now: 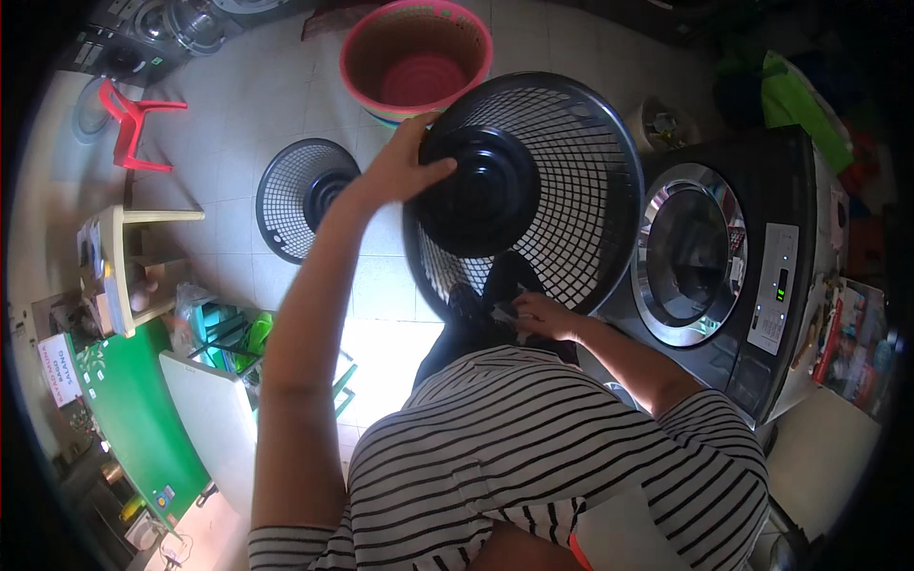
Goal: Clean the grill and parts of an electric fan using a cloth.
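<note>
My left hand point(408, 165) grips the left rim of a large black plastic laundry basket point(571, 178), thumb inside and fingers behind. The basket is tilted so that its open mouth faces me, showing lattice walls and a round solid base; no laundry shows inside. Lower down, my right hand point(546, 315) is by my dark trousers, just below the basket's rim, fingers curled near a small greyish patch; whether it holds something cannot be told. To the left, a smaller-looking black lattice basket point(300, 171) stands on the floor. Beyond the large basket is a pink plastic tub point(414, 57), stacked on others.
A front-loading washing machine point(767, 235) with a lit display stands close on my right. At left are a red plastic chair point(132, 125), a cream plastic chair or stool point(118, 271) and a green-topped table point(143, 421). More machines point(171, 28) line the far left.
</note>
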Demonstrator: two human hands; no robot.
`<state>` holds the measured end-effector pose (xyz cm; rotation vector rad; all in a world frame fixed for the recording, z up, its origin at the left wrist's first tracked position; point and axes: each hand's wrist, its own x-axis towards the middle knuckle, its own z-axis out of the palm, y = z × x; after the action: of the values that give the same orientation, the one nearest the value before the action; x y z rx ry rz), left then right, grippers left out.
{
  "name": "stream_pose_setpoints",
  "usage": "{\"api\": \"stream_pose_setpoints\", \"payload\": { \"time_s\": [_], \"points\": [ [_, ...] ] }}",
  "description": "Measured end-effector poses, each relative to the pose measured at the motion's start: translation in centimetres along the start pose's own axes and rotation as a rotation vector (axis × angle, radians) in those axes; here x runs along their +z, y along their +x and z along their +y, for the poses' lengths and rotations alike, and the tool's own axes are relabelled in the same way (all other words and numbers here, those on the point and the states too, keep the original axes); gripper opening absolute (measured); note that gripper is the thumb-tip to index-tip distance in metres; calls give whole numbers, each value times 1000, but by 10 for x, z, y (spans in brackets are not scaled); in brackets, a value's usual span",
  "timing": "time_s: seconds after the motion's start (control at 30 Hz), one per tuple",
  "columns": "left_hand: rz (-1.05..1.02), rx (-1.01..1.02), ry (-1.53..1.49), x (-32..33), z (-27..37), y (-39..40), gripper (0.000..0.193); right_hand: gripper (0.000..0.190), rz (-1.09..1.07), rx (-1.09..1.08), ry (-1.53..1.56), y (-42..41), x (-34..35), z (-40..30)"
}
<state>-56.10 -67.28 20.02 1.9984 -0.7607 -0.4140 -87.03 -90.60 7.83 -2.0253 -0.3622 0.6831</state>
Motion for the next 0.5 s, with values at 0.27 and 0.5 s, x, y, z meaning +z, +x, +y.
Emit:
{"api": "stream_pose_setpoints", "payload": {
  "time_s": [0.27,0.5],
  "points": [
    [-9,-622,-536,144,32,-187,50,38,246,171,178,2,10,-9],
    [474,-452,-220,125,32,-126,32,43,259,234,604,78,14,-55]
  ]
}}
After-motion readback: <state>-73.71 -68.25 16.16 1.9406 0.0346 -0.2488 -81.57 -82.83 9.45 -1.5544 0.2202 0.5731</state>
